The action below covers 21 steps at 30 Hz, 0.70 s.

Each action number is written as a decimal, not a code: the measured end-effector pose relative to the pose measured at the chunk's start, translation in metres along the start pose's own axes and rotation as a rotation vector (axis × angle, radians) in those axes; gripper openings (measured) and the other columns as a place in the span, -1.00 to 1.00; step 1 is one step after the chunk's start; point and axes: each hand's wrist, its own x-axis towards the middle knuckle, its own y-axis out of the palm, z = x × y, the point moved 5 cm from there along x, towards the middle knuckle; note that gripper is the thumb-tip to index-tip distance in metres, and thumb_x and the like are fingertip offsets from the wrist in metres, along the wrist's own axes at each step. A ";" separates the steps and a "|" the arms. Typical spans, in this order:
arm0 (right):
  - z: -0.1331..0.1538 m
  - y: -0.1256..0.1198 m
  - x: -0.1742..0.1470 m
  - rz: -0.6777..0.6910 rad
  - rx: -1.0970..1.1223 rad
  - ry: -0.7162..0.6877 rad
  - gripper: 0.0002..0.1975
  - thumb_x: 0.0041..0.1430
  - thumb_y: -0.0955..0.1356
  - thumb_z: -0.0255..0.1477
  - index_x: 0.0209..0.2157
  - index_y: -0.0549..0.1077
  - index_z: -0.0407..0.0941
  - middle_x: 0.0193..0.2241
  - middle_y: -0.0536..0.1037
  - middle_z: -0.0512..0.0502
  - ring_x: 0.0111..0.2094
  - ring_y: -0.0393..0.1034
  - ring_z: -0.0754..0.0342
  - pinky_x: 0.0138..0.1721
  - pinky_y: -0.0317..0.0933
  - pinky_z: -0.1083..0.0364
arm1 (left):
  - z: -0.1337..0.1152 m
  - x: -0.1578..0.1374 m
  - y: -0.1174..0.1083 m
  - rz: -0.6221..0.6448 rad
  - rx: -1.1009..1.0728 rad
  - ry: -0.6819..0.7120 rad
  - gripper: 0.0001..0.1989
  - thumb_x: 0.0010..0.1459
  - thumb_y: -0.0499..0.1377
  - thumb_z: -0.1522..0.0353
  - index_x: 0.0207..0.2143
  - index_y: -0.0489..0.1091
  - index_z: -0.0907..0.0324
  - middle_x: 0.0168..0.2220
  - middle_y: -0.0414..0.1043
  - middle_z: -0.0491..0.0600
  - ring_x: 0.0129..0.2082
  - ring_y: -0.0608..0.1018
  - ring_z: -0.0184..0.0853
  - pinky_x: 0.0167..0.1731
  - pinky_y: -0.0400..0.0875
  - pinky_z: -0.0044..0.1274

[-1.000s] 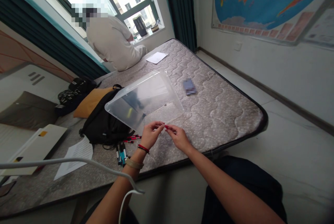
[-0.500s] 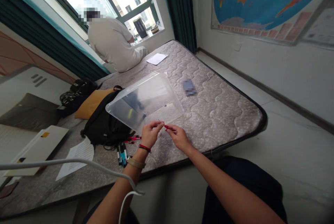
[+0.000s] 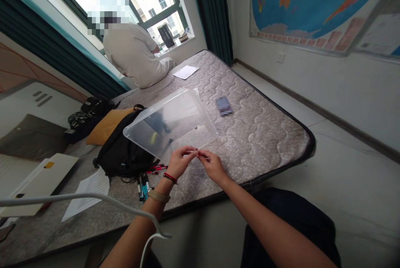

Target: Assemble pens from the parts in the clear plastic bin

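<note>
My left hand (image 3: 180, 162) is closed in a pinch on a thin pen part, mostly hidden by the fingers. Fingertip to fingertip with it, my right hand (image 3: 213, 165) pinches a small red pen part (image 3: 198, 154). Both hands are above the mattress (image 3: 250, 147), at the near edge of a clear plastic bin (image 3: 175, 128) that stands tilted with its opening towards me. Beside my left wrist lie several red pens (image 3: 158, 168) and several blue, black and white pens (image 3: 143, 187).
A black backpack (image 3: 118, 151) lies left of the bin, near a paper sheet (image 3: 90, 191) and a white folder (image 3: 51, 176). A phone-like blurred object (image 3: 224, 105) rests to the right. A white cable (image 3: 125, 202) crosses the lower left. Another person (image 3: 131, 51) sits by the window.
My fingertips have come closer together, so less of the red part shows between them. The whole view has shifted slightly left; the bin and pens stay in place.
</note>
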 end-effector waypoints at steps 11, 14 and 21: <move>0.004 -0.008 0.007 -0.055 0.059 0.034 -0.71 0.21 0.37 -0.24 -0.09 0.56 -0.05 -0.11 0.63 -0.14 -0.11 0.54 -0.08 -0.10 0.42 -0.01 | 0.043 0.115 -0.005 -0.132 0.488 0.007 -0.77 0.07 0.21 0.37 -0.19 0.52 0.18 -0.21 0.57 0.08 -0.21 0.58 -0.21 -0.13 0.47 -0.37; 0.005 -0.011 0.009 -0.059 0.061 0.043 -0.71 0.22 0.36 -0.25 -0.07 0.55 -0.04 -0.11 0.63 -0.13 -0.11 0.54 -0.08 -0.10 0.41 -0.01 | 0.049 0.138 0.015 -0.136 0.611 0.091 -0.72 0.07 0.22 0.40 -0.12 0.52 0.18 -0.04 0.50 0.12 -0.04 0.52 -0.15 0.06 0.35 -0.35; 0.000 -0.013 0.013 -0.064 0.058 0.059 -0.71 0.22 0.36 -0.26 -0.07 0.55 -0.05 -0.14 0.64 -0.13 -0.13 0.54 -0.08 -0.08 0.41 -0.02 | 0.047 0.155 0.051 -0.036 0.837 0.221 -0.67 0.18 0.11 0.46 -0.03 0.49 0.19 0.10 0.41 0.15 0.10 0.41 -0.15 0.15 0.24 -0.35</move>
